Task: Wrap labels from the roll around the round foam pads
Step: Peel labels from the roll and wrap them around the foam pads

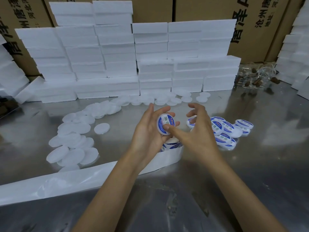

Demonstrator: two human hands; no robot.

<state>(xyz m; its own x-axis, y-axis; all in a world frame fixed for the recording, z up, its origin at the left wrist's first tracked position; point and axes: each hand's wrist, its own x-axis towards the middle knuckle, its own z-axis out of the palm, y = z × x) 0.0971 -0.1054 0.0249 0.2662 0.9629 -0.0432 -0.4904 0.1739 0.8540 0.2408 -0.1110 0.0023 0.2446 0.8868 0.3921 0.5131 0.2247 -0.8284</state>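
Note:
My left hand [147,129] holds a round white foam pad [164,125] upright, its fingers curled round the rim; a blue and white label covers its face. My right hand [192,131] is spread beside it, thumb pressing on the label's lower edge, other fingers arched and apart. Below the hands lies the label roll [172,144], mostly hidden, with its white backing strip [66,180] trailing left along the table. Bare foam pads [73,143] lie in a loose heap at left. Labelled pads [225,131] are piled at right.
Stacks of white foam blocks [120,64] wall off the back of the steel table [250,164], with cardboard boxes behind. More bare pads [167,98] lie along the blocks' base. Glass vials with brown stoppers [255,77] sit at the back right.

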